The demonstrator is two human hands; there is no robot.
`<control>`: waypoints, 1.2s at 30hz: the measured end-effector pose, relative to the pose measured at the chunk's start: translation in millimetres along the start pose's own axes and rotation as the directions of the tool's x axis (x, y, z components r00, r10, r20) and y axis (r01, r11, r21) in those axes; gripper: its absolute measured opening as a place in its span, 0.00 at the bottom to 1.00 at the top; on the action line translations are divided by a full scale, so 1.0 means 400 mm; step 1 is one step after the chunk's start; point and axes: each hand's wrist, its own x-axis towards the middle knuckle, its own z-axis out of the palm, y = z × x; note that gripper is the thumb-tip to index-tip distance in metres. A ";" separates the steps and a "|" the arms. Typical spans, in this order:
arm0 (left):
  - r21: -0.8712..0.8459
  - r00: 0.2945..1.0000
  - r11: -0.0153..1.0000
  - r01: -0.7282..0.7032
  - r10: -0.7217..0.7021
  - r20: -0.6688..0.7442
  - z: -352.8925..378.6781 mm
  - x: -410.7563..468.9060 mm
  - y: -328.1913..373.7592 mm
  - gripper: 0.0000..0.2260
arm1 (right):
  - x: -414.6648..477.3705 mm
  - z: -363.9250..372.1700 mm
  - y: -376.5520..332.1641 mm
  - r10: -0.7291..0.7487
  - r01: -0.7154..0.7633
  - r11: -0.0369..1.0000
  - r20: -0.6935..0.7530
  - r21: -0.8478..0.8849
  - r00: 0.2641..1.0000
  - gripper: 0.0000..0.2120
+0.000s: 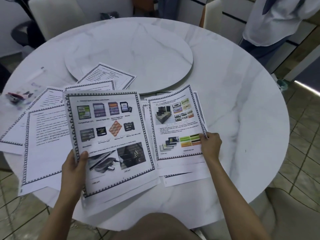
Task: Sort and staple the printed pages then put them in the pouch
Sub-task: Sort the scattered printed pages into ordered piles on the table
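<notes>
My left hand (pixel 74 167) gripped a sheaf of pages (pixel 112 135) by its left edge, thumb on top; my right hand (pixel 210 144) pinched the top sheet (pixel 174 129) of the pile (pixel 181 175) beside it. The pouch (pixel 22 90) lay far left on the table (pixel 242 101).

A round white marble table (pixel 242 101) carries a raised round turntable (pixel 147 49) at its centre. A pale upholstered chair (pixel 57 16) stands beyond its far left edge. The floor (pixel 301 153) is beige tile, and a bright light strip (pixel 306 86) glows low at the right.
</notes>
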 end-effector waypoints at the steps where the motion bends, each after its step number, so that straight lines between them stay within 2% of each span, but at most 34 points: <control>1: -0.004 1.000 1.000 0.002 -0.002 -0.006 -0.002 0.002 0.001 0.14 | 0.003 -0.009 0.003 -0.025 0.025 1.000 -0.025 -0.008 0.999 0.11; 6: -0.031 1.000 0.999 0.013 -0.014 -0.021 -0.006 0.005 0.011 0.13 | 0.035 -0.066 0.018 -0.147 0.150 0.988 -0.065 0.044 0.987 0.12; 12: -0.037 0.999 0.999 0.030 -0.031 -0.038 0.004 0.006 0.014 0.12 | 0.126 -0.186 0.067 -0.080 0.090 0.995 -0.236 0.033 0.968 0.10; 25: -0.022 0.997 0.999 0.033 -0.035 -0.063 0.037 0.006 0.039 0.12 | 0.200 -0.317 0.240 0.036 -0.067 0.979 -0.159 -0.194 0.987 0.12; 31: -0.002 0.999 0.999 0.033 -0.033 -0.020 0.047 0.003 0.043 0.12 | 0.205 -0.311 0.258 0.027 -0.067 0.980 -0.209 -0.187 0.978 0.13; 34: 0.005 1.000 1.000 0.014 -0.014 0.004 0.048 0.004 0.042 0.08 | 0.209 -0.306 0.248 -0.009 -0.057 0.966 -0.253 -0.253 0.967 0.14; 36: 0.012 1.000 1.000 0.011 -0.011 0.007 0.048 0.004 0.042 0.09 | 0.207 -0.296 0.221 -0.034 -0.044 0.958 -0.266 -0.284 0.963 0.15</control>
